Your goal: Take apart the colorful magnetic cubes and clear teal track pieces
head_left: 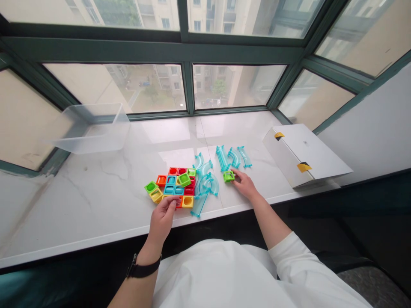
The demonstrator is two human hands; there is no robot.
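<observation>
My right hand (244,185) grips a green block (228,176) at its right side, with the block at the table surface. My left hand (162,217) has its fingertips pinched together over the front of a cluster of colourful hollow blocks; whether anything is between them I cannot make out. In that cluster, blue blocks (169,189) lie in the middle and a yellow block (188,201) at the front right. Another green block (184,179) rests tilted on top. Clear teal track pieces (207,185) lie loosely beside the cluster, and a straight teal track (222,158) lies beyond the green block.
A clear plastic bin (93,141) stands at the back left of the white marble ledge (105,201). On the right is a white box (308,154) with yellow-and-black tabs. Windows (237,85) run along the back. The ledge's front edge is close to my body.
</observation>
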